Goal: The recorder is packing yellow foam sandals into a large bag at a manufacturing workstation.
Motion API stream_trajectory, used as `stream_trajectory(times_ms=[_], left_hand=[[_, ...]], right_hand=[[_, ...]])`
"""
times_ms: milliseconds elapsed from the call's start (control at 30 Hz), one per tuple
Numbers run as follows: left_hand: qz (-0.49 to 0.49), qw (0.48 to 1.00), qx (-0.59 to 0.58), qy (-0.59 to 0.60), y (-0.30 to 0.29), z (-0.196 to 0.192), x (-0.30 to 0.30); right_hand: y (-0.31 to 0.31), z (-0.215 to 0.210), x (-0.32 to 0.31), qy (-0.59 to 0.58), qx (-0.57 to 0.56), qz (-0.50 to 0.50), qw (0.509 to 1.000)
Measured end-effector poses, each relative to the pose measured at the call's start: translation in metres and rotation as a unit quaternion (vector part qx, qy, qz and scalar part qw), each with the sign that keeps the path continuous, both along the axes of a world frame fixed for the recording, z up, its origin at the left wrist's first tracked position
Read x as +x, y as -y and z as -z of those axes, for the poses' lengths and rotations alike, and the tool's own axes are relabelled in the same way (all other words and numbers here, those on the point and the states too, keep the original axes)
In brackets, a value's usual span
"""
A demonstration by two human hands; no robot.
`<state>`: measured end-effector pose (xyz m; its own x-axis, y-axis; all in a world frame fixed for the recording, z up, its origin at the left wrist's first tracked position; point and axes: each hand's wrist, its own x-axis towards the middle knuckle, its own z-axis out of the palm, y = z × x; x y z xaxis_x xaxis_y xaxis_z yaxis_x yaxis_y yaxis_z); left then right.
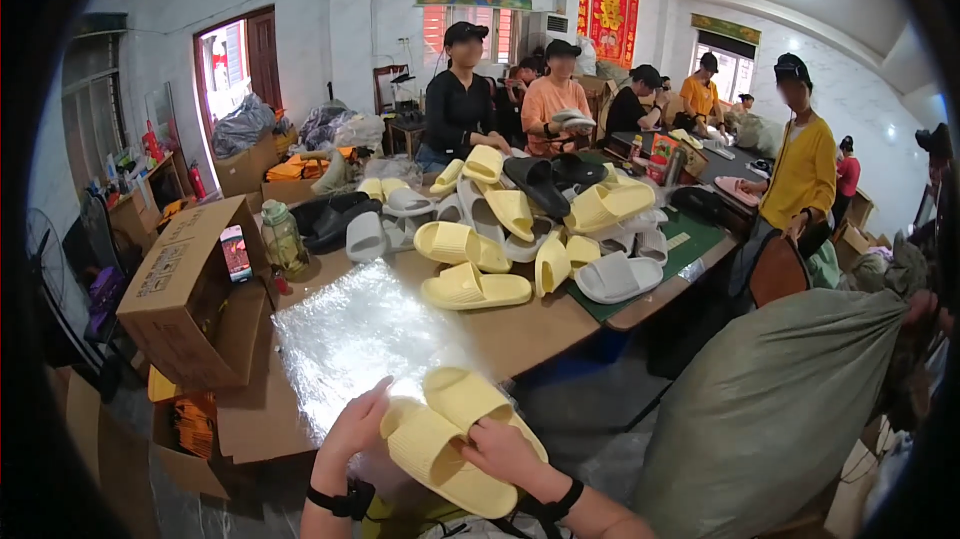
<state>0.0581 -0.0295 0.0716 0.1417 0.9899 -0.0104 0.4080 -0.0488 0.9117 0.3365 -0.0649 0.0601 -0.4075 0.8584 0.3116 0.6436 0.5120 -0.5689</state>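
Whitewashed walls and red hangings frame a crowded workroom, where a long wooden table (520,334) carries a heap of foam slippers (520,219): mostly pale yellow, several white or grey, at least two black; an exact total cannot be told, since they overlap. At the near edge, the person's two hands work over a stack of clear plastic bags (355,334). Left hand (352,429), fingers curled, presses the heel end of a pair of yellow slippers (455,437), two laid side by side; right hand (503,449) clasps their outer edge, fingers closed over the sole. One open cardboard box (195,289) lies tipped at left, beside one green-lidded jar (282,236). One large grey sack (775,409) stands at right. At least seven other workers in dark caps gather behind.
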Motion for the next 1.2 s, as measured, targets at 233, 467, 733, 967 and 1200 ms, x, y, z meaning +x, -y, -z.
stream_trajectory(times_ms=[233,467,733,967,1200], left_hand=[[0.053,0.942,0.21,-0.255,0.022,-0.028,0.027],[0.071,0.933,0.232,-0.266,0.039,-0.047,0.053],[0.089,0.927,0.242,-0.272,0.065,-0.052,0.064],[0.149,0.938,0.226,-0.218,0.085,-0.058,0.058],[-0.133,0.943,0.209,-0.221,0.045,-0.029,-0.017]], right_hand=[[-0.015,0.0,-0.016,0.022,0.017,0.027,0.999],[-0.037,0.011,-0.027,0.019,0.048,0.03,0.998],[-0.094,0.011,-0.07,-0.008,0.062,-0.034,0.997],[-0.162,0.015,-0.13,0.023,0.044,0.073,0.996],[-0.162,0.022,-0.13,-0.003,0.005,0.045,0.999]])
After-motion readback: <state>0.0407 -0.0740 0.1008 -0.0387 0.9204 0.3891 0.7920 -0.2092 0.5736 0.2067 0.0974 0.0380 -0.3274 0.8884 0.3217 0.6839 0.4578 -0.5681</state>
